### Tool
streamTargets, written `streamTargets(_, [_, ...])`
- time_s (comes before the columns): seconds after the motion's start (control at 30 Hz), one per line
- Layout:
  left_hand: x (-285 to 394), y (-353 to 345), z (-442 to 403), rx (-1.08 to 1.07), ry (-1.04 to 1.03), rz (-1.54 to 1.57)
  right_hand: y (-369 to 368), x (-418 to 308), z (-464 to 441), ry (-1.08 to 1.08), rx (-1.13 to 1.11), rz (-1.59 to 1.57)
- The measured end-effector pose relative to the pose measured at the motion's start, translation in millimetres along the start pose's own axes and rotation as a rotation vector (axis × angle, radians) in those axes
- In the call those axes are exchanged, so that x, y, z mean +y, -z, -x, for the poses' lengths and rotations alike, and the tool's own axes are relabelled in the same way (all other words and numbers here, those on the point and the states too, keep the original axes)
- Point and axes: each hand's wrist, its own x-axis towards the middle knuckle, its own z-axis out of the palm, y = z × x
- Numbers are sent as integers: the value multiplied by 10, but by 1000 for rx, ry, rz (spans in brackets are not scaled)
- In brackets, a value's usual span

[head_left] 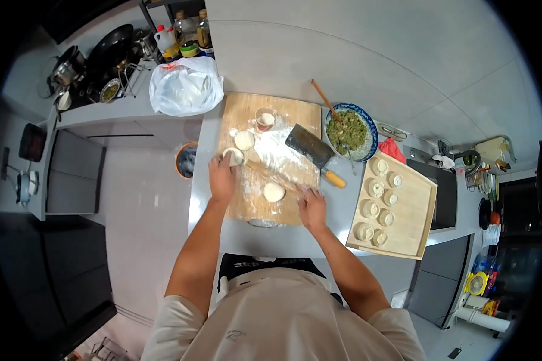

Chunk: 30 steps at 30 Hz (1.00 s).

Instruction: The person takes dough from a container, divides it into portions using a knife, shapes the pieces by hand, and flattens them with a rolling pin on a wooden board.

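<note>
My left hand (221, 172) is at the left edge of the floured wooden board (307, 114), its fingers closed on the near edge of a round dough wrapper (235, 156). My right hand (312, 208) grips the right end of a thin wooden rolling pin (271, 175), which slants across the board toward the wrapper. Another flat dough round (274, 192) lies just below the pin. Farther up, a dough round (244, 140) rests by a small cup-like object (265, 120) with something pale at its top. A cleaver (307, 144) lies at the board's right side.
A blue-rimmed bowl (373, 133) of green filling holds a wooden utensil and a spoon. Right of the board, a wooden tray (412, 210) carries several shaped dumplings. A white plastic bag (186, 90) sits at the back left. Below the counter's left edge is an orange-rimmed bucket (186, 160).
</note>
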Motion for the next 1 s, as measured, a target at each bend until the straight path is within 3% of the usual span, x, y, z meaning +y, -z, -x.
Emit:
streamTargets(0.1, [195, 48, 17, 100, 15, -32, 52, -9, -84, 54, -46, 76])
streamTargets(0.17, [305, 107, 190, 114, -19, 142, 141, -44, -147, 145, -42, 42])
streamTargets(0.23, [434, 70, 394, 37, -46, 100, 162, -38, -77, 236, -51, 7])
streamTargets(0.3, [533, 21, 541, -24, -81, 59, 155, -27, -84, 278, -226, 226])
streamTargets(0.4, [524, -129, 715, -208, -64, -227, 93, -75, -75, 284, -115, 317])
streamTargets(0.5, [607, -182, 333, -128, -178, -299, 19, -105, -445, 199, -178, 355])
streamTargets(0.6, [556, -301, 83, -185, -177, -309, -48, -69, -913, 224, -145, 453])
streamTargets(0.83, [557, -27, 957, -373, -105, -216, 213, -247, -178, 109, -364, 292])
streamTargets(0.9, [605, -153, 519, -229, -200, -250, -15, -106, -626, 231, -107, 331])
streamTargets(1.0, [663, -296, 128, -225, -204, -313, -119, -53, -918, 149, -114, 310])
